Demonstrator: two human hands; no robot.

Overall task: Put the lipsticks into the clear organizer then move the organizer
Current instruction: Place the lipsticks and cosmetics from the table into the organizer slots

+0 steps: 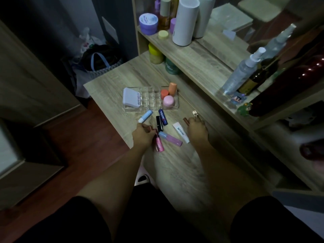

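The clear organizer (150, 99) stands on the wooden dresser top, holding a white compact on its left and orange and pink pots on its right; its middle slots show nothing inside. Loose lipsticks lie in front of it: a light blue stick (145, 116), a dark blue Nivea stick (163, 117), a black tube (159, 123), a blue-capped pink tube (171, 137), a white tube (181, 132). My left hand (142, 135) is closed on a pink lipstick (159, 143). My right hand (197, 129) grips a brown lipstick (186, 120), with a small metallic piece (194, 113) at its fingertips.
A raised shelf (201, 55) behind the organizer carries jars, a white cylinder (185, 21), spray bottles (243, 71) and a mirror. A yellow jar (155, 53) and a green one (171, 66) sit under it. The dresser's left edge drops to the floor, where bags (98, 62) lie.
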